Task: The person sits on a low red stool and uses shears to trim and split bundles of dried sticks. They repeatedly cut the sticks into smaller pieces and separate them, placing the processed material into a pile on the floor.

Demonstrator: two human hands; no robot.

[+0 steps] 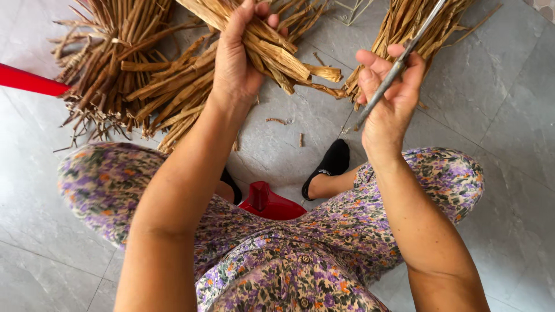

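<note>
Bundle of dry tan split stalks (272,49), far centre above grey tile floor (509,144): left hand (234,63) clenched round mid-length. Right hand (388,95) pinching thin grey metal blade (399,63). Probably light, stiff, brittle; grip mid-bundle.

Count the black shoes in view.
2. One black slip-on shoe sits on the grey tiled floor below the right hand; the other peeks out, mostly hidden, behind the left forearm.
</note>
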